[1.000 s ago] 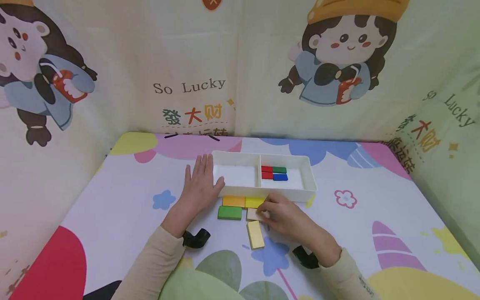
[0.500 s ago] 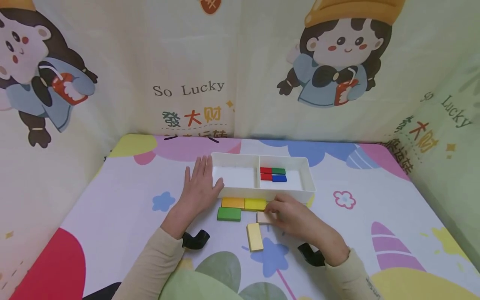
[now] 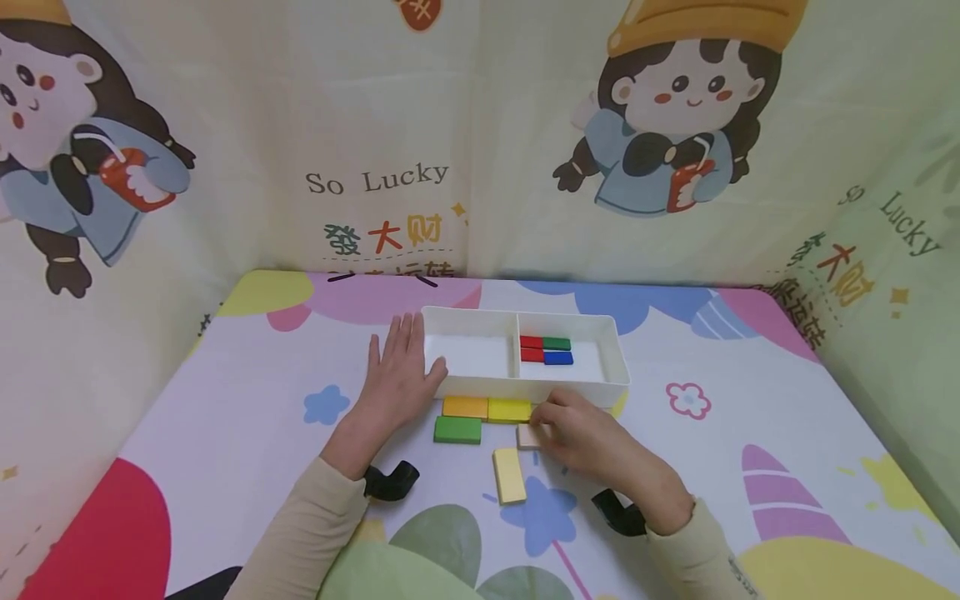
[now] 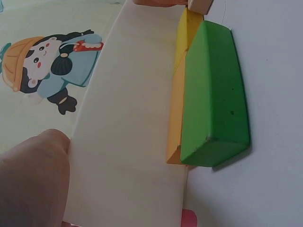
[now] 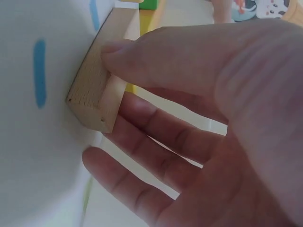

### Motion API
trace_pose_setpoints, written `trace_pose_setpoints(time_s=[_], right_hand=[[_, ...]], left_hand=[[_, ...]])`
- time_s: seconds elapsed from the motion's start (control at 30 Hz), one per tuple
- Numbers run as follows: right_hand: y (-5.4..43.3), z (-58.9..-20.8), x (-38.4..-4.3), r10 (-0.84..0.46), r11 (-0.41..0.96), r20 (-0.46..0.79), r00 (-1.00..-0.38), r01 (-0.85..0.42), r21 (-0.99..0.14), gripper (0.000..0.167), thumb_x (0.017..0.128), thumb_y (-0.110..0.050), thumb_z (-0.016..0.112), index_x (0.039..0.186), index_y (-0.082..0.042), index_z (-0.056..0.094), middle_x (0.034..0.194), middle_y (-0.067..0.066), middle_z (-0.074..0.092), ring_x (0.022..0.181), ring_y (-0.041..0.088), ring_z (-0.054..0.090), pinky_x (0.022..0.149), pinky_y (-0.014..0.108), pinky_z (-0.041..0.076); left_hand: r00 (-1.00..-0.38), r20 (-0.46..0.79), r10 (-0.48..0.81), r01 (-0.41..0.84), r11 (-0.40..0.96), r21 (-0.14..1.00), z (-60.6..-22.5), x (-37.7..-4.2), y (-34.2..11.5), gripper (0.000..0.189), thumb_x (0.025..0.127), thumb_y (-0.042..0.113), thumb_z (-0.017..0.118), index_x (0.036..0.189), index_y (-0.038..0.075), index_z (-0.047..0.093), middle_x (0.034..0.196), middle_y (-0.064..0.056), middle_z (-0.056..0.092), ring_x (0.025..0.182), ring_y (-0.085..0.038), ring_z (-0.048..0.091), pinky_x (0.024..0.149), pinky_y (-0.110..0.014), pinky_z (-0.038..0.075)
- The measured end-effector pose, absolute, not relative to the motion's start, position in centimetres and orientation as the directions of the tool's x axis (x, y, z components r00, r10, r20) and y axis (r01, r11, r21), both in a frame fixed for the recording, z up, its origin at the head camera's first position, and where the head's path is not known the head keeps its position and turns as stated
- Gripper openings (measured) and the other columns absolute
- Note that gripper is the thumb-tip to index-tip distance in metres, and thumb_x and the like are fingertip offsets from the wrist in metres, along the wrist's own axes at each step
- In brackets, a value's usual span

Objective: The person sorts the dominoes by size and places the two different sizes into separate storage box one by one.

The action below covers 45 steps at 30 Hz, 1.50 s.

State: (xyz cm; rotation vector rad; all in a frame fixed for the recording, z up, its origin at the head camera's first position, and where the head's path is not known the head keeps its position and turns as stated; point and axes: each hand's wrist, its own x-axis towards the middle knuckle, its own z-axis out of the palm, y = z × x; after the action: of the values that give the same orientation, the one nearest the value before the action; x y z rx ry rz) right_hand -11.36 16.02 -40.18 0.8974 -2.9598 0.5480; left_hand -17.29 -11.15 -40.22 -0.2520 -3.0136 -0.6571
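Observation:
My right hand (image 3: 585,433) pinches a plain wooden block (image 5: 97,66) between thumb and fingers, low at the table, just in front of the yellow block (image 3: 509,410). My left hand (image 3: 396,371) lies with straight, spread fingers against the left end of a two-part white box (image 3: 562,392). Along the box's front wall, an orange block (image 3: 465,407) stands end to end with the yellow one. A green block (image 4: 218,90) sits before the orange one. Nearer me lies a pale yellow block (image 3: 510,477). In the box's right compartment are two red blocks (image 3: 532,355), a dark green one (image 3: 557,343) and a blue one (image 3: 558,358).
The box's left compartment shows a bare white floor (image 3: 480,354). A patterned cloth (image 3: 247,433) covers the table, and printed curtains (image 3: 510,167) hang behind it and at both sides. Black curved pieces (image 3: 392,482) sit by both wrists.
My right hand has shifted a little to the right with the plain wooden block, away from the green block. The left hand keeps its place at the box.

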Motion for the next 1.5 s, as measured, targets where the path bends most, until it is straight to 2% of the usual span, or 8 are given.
trace_pose_setpoints(time_s=[0.17,0.5,0.73,0.97,1.27,1.5], right_hand=[[15.9,-40.2,-11.3,-0.523,0.782,0.094,-0.847,-0.521,-0.343,0.02,0.083,-0.008,0.077,0.102,-0.013,0.074,0.098,-0.003,0.062,0.093,0.01,0.055,0.085,0.03,0.057],[16.3,-39.6,-11.5,-0.536,0.778,0.093,-0.839,-0.534,-0.33,0.022,0.08,-0.01,0.08,0.101,-0.012,0.074,0.097,-0.003,0.066,0.089,0.01,0.057,0.085,0.03,0.057],[16.8,-39.2,-11.6,-0.587,0.732,0.157,-0.794,-0.604,-0.315,0.023,0.078,-0.008,0.081,0.099,-0.01,0.072,0.096,-0.001,0.067,0.088,0.012,0.058,0.083,0.031,0.057],[17.0,-38.4,-11.9,-0.621,0.674,0.22,-0.752,-0.656,-0.339,0.023,0.08,-0.006,0.079,0.101,-0.011,0.072,0.095,-0.004,0.066,0.085,0.01,0.057,0.079,0.027,0.055],[17.0,-36.4,-12.5,-0.655,0.653,0.219,-0.723,-0.688,-0.317,0.021,0.082,-0.006,0.078,0.1,-0.012,0.072,0.091,-0.005,0.062,0.085,0.009,0.054,0.077,0.025,0.054],[16.7,-34.7,-13.6,-0.657,0.665,0.193,-0.729,-0.681,-0.308,0.021,0.082,-0.007,0.077,0.102,-0.011,0.072,0.092,-0.003,0.062,0.083,0.01,0.055,0.076,0.027,0.056]], left_hand=[[-0.984,0.089,0.152,0.175,0.896,0.408,-40.3,-17.3,-11.1,0.078,0.1,0.042,0.039,0.159,0.002,0.006,0.166,-0.019,0.01,0.155,-0.035,0.001,0.121,-0.063,-0.001],[-0.985,0.088,0.152,0.174,0.897,0.406,-40.1,-17.3,-11.1,0.078,0.1,0.042,0.038,0.159,0.002,0.005,0.167,-0.019,0.009,0.155,-0.035,0.0,0.121,-0.063,-0.001],[-0.984,0.093,0.151,0.177,0.894,0.412,-40.1,-17.4,-11.2,0.078,0.1,0.041,0.04,0.159,0.002,0.006,0.166,-0.019,0.01,0.155,-0.036,0.001,0.121,-0.064,-0.002],[-0.984,0.097,0.149,0.176,0.896,0.407,-40.1,-17.4,-11.2,0.078,0.1,0.042,0.039,0.159,0.002,0.006,0.166,-0.019,0.01,0.155,-0.035,0.001,0.121,-0.063,0.0],[-0.984,0.093,0.151,0.176,0.896,0.409,-40.1,-17.2,-11.3,0.078,0.1,0.042,0.039,0.159,0.001,0.006,0.166,-0.019,0.01,0.155,-0.036,0.002,0.121,-0.063,-0.001],[-0.985,0.088,0.15,0.173,0.897,0.406,-40.2,-17.1,-11.1,0.079,0.1,0.043,0.039,0.159,0.001,0.006,0.166,-0.019,0.01,0.156,-0.035,0.001,0.121,-0.063,-0.001]])
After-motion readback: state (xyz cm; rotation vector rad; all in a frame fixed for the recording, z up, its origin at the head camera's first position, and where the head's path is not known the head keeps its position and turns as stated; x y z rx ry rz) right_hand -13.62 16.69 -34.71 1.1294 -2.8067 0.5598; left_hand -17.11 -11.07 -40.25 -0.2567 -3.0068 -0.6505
